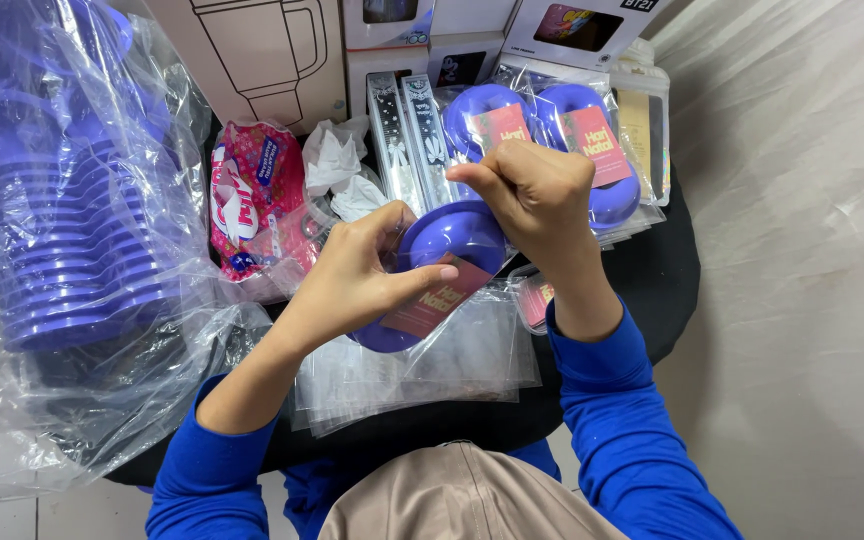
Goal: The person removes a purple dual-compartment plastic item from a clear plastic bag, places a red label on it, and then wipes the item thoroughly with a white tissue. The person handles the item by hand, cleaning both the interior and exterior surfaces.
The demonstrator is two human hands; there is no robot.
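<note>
Single head-worn view, looking steeply down and close over both blue-sleeved forearms onto a small round black table (674, 262), pale floor at right.

Round black table (674, 262), crowded. Near edge: loose stack of clear flat plastic sleeves (422, 372). Far side: two bagged purple items with pink cards (552, 140), upright against cardboard boxes (282, 50). Left of those: pink patterned packet (252, 195) and crumpled white paper (337, 165). Left edge: nested purple plastic pieces in a large clear bag (62, 240).
</note>
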